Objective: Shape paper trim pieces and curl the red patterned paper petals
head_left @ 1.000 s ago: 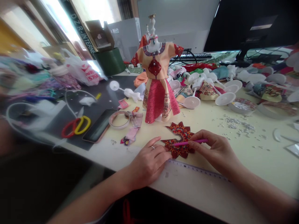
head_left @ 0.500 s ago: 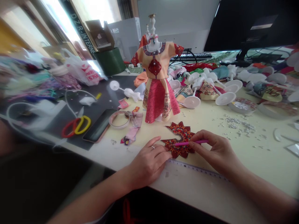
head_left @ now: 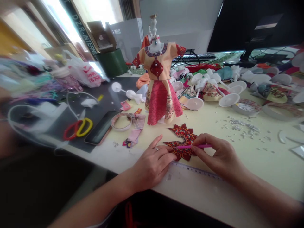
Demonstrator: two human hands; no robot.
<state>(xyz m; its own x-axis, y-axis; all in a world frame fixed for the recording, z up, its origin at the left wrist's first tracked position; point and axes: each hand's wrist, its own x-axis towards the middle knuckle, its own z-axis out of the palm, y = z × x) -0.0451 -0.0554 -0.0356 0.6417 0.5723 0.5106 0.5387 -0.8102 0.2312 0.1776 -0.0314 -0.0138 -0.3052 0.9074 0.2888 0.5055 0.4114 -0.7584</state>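
Note:
A dark red, patterned fabric collar (head_left: 184,137) with a petal-shaped edge lies flat on the table, its gap facing left. My left hand (head_left: 152,163) rests at its lower left edge, fingertips on the cloth and the forefinger lifted; a ring is on one finger. Between the thumb and fingers of my right hand (head_left: 217,153) is a slim pink pen (head_left: 201,146), held nearly level with its tip over the collar's left part. Whether the tip touches the cloth I cannot tell. Just below the collar runs a measuring tape (head_left: 199,171), partly under my right wrist.
A doll-sized mannequin in a cream and red dress (head_left: 161,85) stands behind the collar. Small shiny pieces (head_left: 244,126) are scattered at right. Tape roll (head_left: 121,122), phone (head_left: 101,128) and scissors (head_left: 78,128) lie at left. White doll stands (head_left: 194,104) and clothes crowd the back.
The right hand and pink pen have shifted very slightly to the left. My left forefinger is a little higher, and its other fingertips reach slightly further right on the collar.

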